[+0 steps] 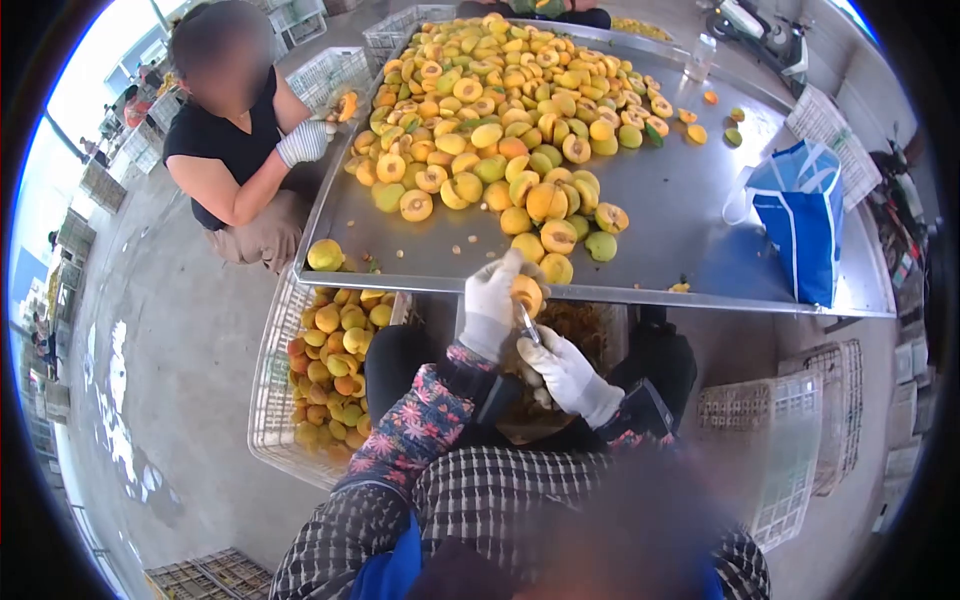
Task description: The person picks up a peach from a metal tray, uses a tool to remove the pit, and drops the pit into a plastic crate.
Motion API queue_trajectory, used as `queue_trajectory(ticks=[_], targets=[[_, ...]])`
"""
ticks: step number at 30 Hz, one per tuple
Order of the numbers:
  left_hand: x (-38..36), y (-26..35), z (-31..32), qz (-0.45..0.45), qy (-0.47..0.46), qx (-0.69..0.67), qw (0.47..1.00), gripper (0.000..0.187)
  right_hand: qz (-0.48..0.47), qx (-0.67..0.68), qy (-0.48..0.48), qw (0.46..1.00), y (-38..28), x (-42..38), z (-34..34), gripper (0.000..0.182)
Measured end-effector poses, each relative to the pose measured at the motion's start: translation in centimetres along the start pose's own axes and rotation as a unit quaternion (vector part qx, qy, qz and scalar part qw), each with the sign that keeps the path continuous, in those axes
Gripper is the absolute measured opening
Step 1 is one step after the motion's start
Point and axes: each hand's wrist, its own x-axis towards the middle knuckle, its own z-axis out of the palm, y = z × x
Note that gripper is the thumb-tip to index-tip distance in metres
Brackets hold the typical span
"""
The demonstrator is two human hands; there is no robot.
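My left hand (488, 308), in a white glove, is closed around a halved yellow peach (526, 293) just over the near edge of the metal table. Its cut face is turned toward my right hand (568, 374), also white-gloved. That hand grips a small metal pitting tool (528, 322), whose tip touches or nearly touches the peach; the exact contact is too small to tell. A large heap of peach halves (490, 130) covers the table's middle and left, several with cut faces up. Nearest to my hands on the table is a peach half (556, 269).
Under the table's left side stands a plastic crate (268, 400) of peaches. A blue and white bag (800, 220) and a clear bottle (700, 57) are on the table (650, 270). A person (240, 130) works at left. Stacked crates (760, 420) stand at right.
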Motion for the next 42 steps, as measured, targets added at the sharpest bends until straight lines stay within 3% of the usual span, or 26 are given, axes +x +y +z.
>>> queue_trajectory(ticks=[4, 7, 12, 14, 16, 17, 19, 22, 26, 28, 29, 32, 35, 37, 40, 42], targets=[[0.4, -2.1, 0.2, 0.038, 0.009, 0.058, 0.998, 0.040, 0.004, 0.006, 0.030, 1.000, 0.4, -1.3, -0.3, 0.027], [-0.2, -1.7, 1.9, -0.007, 0.021, -0.012, 1.000, 0.044, -0.236, -0.186, 0.079, 0.951, 3.2, -0.2, -1.9, 0.038], [-0.6, -1.1, 4.3, -0.121, 0.027, -0.093, 0.988, 0.049, -0.275, -0.294, 0.131, 0.906, 1.4, -2.2, -2.0, 0.040], [-0.3, -1.4, 4.4, -0.127, 0.010, -0.106, 0.986, 0.049, -0.311, -0.320, 0.154, 0.881, 2.1, -1.8, -2.5, 0.035], [-0.5, -1.7, 4.4, -0.112, -0.005, -0.120, 0.986, 0.049, -0.115, -0.097, 0.083, 0.985, 0.3, -3.0, -2.5, 0.029], [-0.4, -1.7, 4.3, -0.062, -0.025, -0.068, 0.995, 0.050, -0.013, 0.020, 0.042, 0.999, -0.5, -3.6, -2.4, 0.026], [-0.2, -1.9, 4.1, 0.037, -0.068, 0.037, 0.996, 0.051, -0.009, 0.075, 0.033, 0.997, -1.0, -4.4, -2.2, 0.022], [0.1, -2.1, 4.3, 0.074, -0.058, 0.045, 0.995, 0.050, -0.022, 0.085, 0.020, 0.996, -0.2, -4.2, -2.7, 0.023], [3.4, -2.1, 2.4, 0.050, 0.048, -0.052, 0.996, 0.052, -0.016, 0.012, 0.019, 1.000, 0.1, -5.2, -2.0, 0.027], [4.2, -2.0, 1.8, -0.004, 0.058, -0.042, 0.997, 0.052, -0.182, -0.179, 0.117, 0.960, 3.6, -3.5, -4.2, 0.028], [3.6, -1.2, 2.1, -0.011, 0.051, -0.041, 0.998, 0.049, -0.182, -0.232, 0.122, 0.948, 5.9, -2.5, -5.9, 0.024], [1.8, 0.3, 2.7, -0.016, 0.046, -0.029, 0.998, 0.046, -0.201, -0.250, 0.164, 0.933, 2.6, -3.9, -4.8, 0.026], [2.5, -1.4, 2.1, -0.011, 0.034, -0.018, 0.999, 0.049, -0.388, -0.419, 0.245, 0.783, 0.5, -1.5, -4.9, 0.017], [3.0, -1.9, 1.9, -0.027, -0.006, -0.039, 0.999, 0.048, -0.312, -0.466, 0.246, 0.791, -2.5, -1.3, -4.1, 0.018], [2.3, -0.5, 2.5, -0.019, 0.049, -0.035, 0.998, 0.047, -0.314, -0.604, 0.207, 0.702, -2.2, -2.4, -4.3, 0.022], [1.8, 0.7, 2.3, -0.021, 0.076, -0.029, 0.996, 0.046, -0.191, -0.661, 0.173, 0.704, -0.9, -3.6, -5.2, 0.027]])
